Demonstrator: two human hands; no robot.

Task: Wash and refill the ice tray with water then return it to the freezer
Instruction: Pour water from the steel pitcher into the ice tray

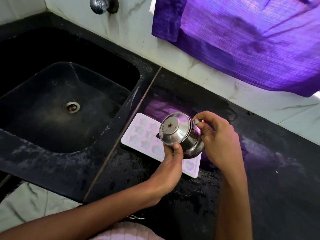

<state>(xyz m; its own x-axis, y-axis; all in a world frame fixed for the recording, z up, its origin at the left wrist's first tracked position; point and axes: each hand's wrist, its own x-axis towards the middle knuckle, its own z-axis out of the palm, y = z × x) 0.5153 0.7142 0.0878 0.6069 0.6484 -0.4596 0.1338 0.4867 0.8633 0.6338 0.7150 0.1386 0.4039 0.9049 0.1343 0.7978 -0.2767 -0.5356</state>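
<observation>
A white ice tray (138, 134) with star-shaped cells lies flat on the wet black counter (259, 170), just right of the sink. Above its middle, a small steel jug (178, 134) with a lid is tipped over toward the left, so its lidded top faces the sink. My left hand (171, 163) supports the jug from below, thumb pressed on the lid's rim. At the jug's right side my right hand (220, 142) grips the handle. The jug and both hands hide the tray's middle and right cells. I cannot see any water stream.
A deep black sink (69, 94) with a steel drain (71, 107) fills the left. A chrome tap fitting (100, 5) is on the tiled wall above it. A purple curtain (242, 40) hangs at the upper right over the counter's back edge.
</observation>
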